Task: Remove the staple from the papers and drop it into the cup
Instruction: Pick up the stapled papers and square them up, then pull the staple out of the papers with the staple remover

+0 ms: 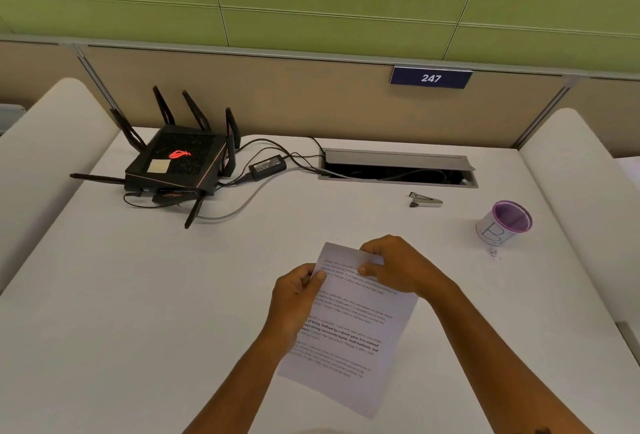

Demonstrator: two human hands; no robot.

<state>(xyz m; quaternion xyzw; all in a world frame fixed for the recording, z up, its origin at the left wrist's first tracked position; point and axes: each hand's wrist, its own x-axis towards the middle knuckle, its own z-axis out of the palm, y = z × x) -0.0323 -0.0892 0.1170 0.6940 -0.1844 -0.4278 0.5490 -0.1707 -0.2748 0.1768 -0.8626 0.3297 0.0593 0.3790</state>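
The printed papers (349, 336) are held above the white desk, tilted, near its front middle. My left hand (296, 298) grips their left edge near the top. My right hand (394, 269) pinches the top edge, thumb on the front of the sheet. The staple itself is too small to make out. The cup (504, 224), white with a purple rim and inside, stands at the right of the desk, well away from both hands. A small metal staple remover (426, 200) lies on the desk beyond the papers.
A black router (176, 167) with several antennas, its power brick (267, 166) and cables sit at the back left. An open cable hatch (396, 169) is set into the desk at the back. Tiny bits (493, 253) lie in front of the cup. White side panels flank the desk.
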